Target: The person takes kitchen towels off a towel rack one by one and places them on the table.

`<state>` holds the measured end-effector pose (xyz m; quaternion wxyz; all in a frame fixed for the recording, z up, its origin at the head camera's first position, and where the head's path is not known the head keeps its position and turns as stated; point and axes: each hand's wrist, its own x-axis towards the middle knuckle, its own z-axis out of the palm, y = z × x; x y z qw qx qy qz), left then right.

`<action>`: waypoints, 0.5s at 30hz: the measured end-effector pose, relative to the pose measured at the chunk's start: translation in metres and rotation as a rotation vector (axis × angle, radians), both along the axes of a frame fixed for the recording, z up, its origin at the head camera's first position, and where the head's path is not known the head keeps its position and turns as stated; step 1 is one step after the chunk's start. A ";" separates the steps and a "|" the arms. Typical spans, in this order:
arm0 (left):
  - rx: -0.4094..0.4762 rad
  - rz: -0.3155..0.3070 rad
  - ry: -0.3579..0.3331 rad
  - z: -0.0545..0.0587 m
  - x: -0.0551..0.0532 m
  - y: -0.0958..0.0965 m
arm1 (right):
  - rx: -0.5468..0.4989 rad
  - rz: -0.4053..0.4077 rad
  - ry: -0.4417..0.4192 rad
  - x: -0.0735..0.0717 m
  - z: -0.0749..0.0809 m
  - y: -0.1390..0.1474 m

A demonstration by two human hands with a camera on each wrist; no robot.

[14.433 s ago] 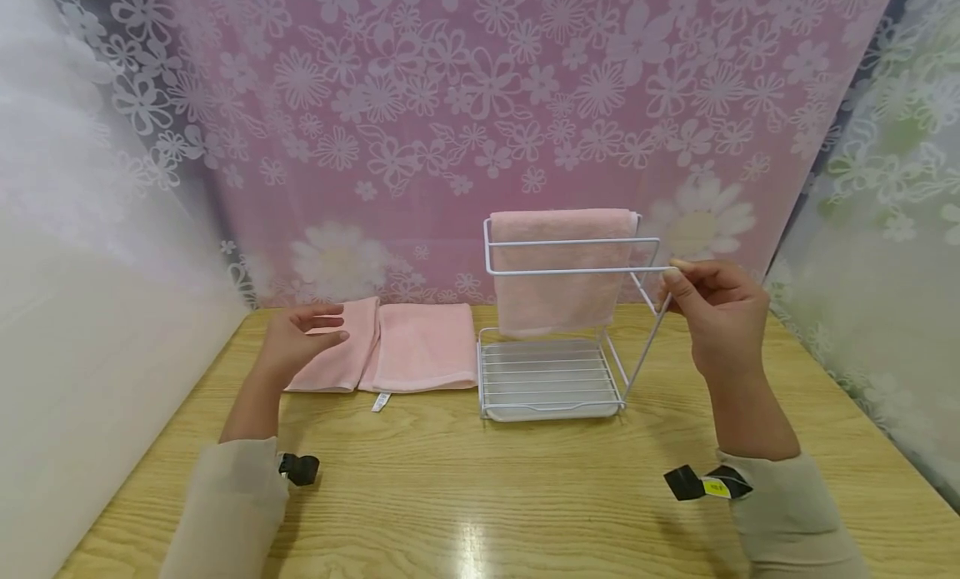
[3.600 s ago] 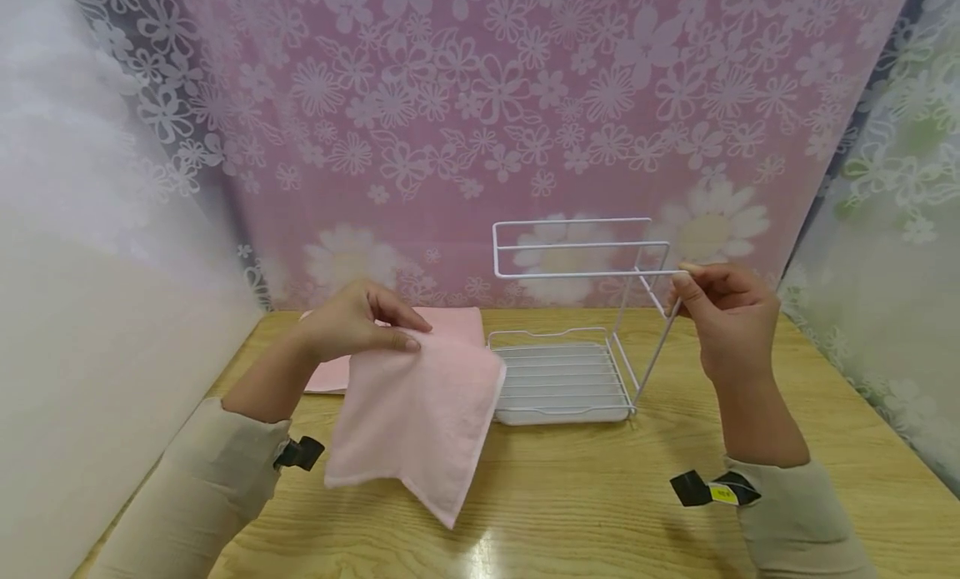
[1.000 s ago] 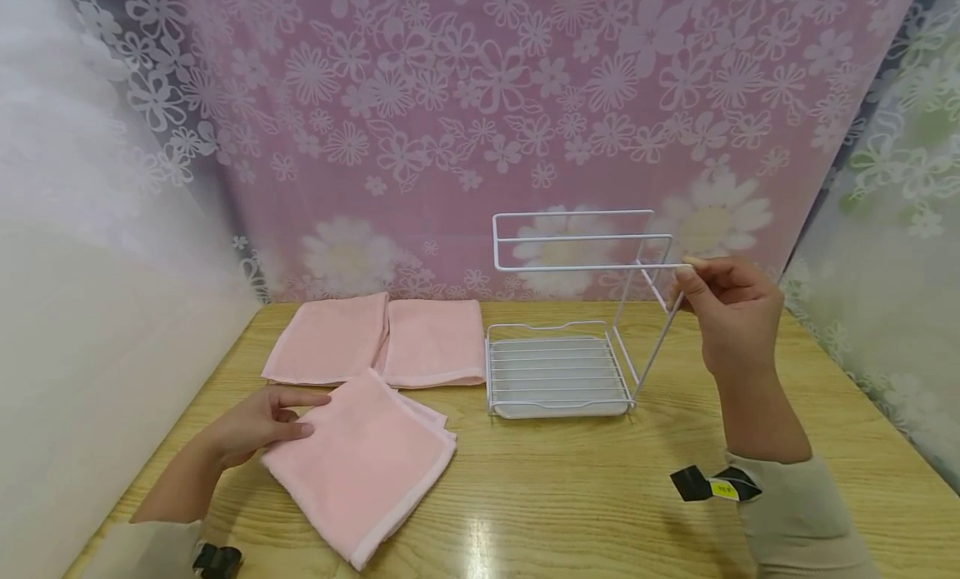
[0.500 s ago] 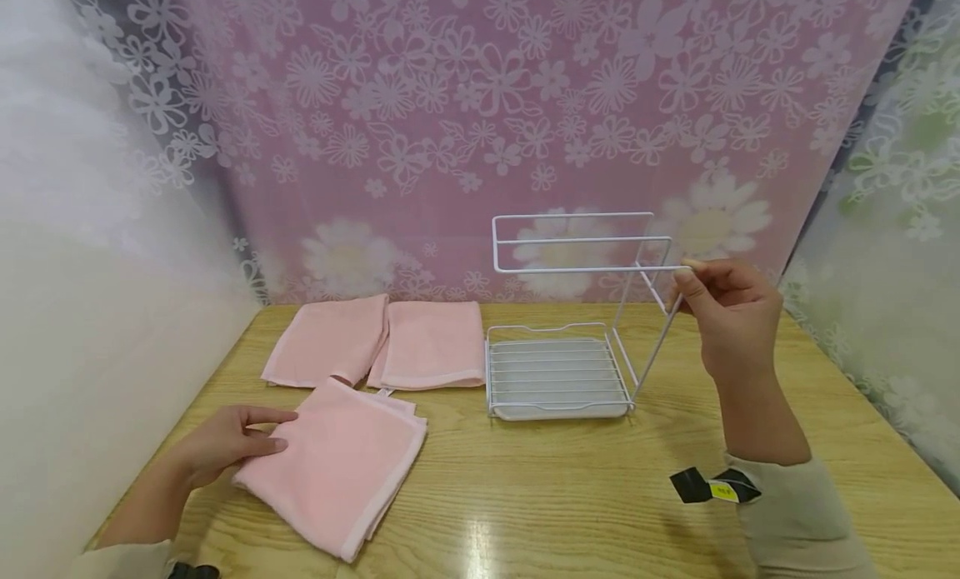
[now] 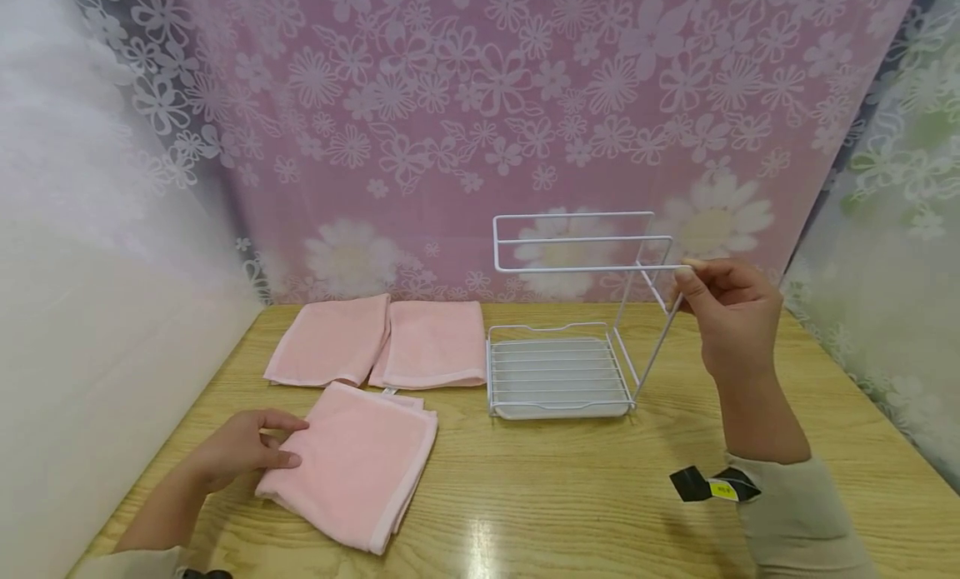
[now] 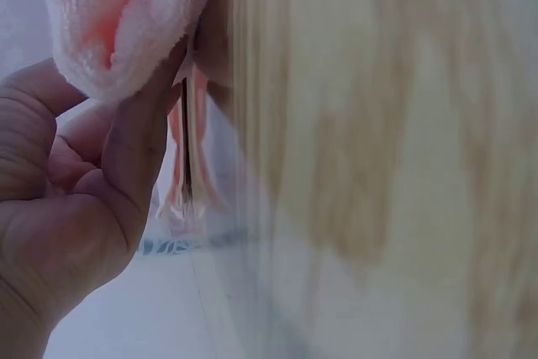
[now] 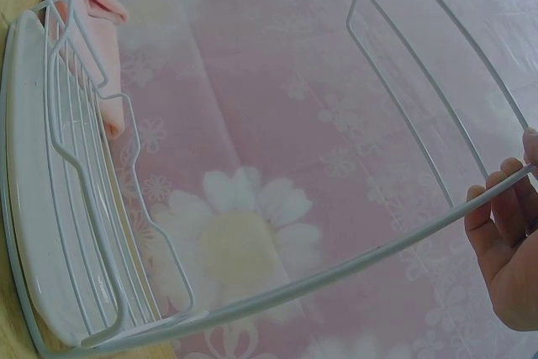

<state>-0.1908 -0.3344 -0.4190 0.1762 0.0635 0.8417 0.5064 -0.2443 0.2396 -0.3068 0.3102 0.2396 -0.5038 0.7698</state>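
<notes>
A folded pink towel (image 5: 356, 462) lies on the front left of the table. My left hand (image 5: 243, 450) pinches its left edge, and the left wrist view shows the thumb and fingers around the towel's rounded fold (image 6: 126, 31). At the right, my right hand (image 5: 731, 316) grips the upper front corner of a white wire rack (image 5: 592, 269), thumb in front of the wire. The right wrist view shows fingertips (image 7: 508, 199) curled round that wire. The rack's top rails are bare. Below them, a wire shelf sits over a pale tray (image 5: 555, 411).
Two more folded pink towels, a left one (image 5: 330, 341) and a right one (image 5: 438, 346), lie at the back of the wooden table (image 5: 570, 504), left of the rack. Behind stands a pink flowered curtain (image 5: 420, 104); pale sheets flank both sides.
The towel once draped over the rack's top is off it. My left hand has folded it and brought it front left, just now shifting it slightly right. The right hand keeps its grip.
</notes>
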 end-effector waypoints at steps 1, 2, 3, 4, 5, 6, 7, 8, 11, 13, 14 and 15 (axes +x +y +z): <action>0.000 -0.002 0.005 0.000 0.000 0.001 | 0.001 -0.002 -0.001 0.000 0.000 0.000; 0.003 -0.001 0.003 -0.001 -0.001 0.002 | 0.000 0.000 0.000 0.000 0.000 0.000; 0.005 -0.005 -0.004 0.000 -0.001 0.003 | -0.003 0.002 -0.001 0.000 0.000 0.000; 0.010 -0.010 -0.011 0.000 -0.001 0.004 | 0.007 -0.008 0.001 0.000 0.000 0.000; 0.015 -0.024 -0.013 0.000 -0.001 0.004 | 0.004 -0.004 0.003 0.001 0.000 0.000; 0.020 -0.031 -0.021 0.000 0.000 0.004 | -0.003 0.008 0.004 0.001 0.000 0.000; 0.025 -0.037 -0.028 0.001 0.000 0.005 | -0.011 0.020 0.006 0.001 0.000 0.000; 0.030 -0.036 -0.037 0.001 0.000 0.004 | -0.004 0.011 0.007 0.001 0.001 0.000; 0.044 -0.041 -0.032 0.001 -0.001 0.002 | -0.008 0.016 0.005 0.001 0.001 0.000; 0.044 -0.027 -0.021 0.000 -0.001 0.000 | -0.001 0.003 0.004 0.001 0.001 0.000; 0.037 -0.020 -0.010 0.000 -0.001 -0.001 | -0.006 0.006 0.003 0.001 0.001 0.000; 0.026 -0.010 0.006 0.001 -0.002 -0.001 | -0.007 0.006 0.003 0.001 0.001 0.000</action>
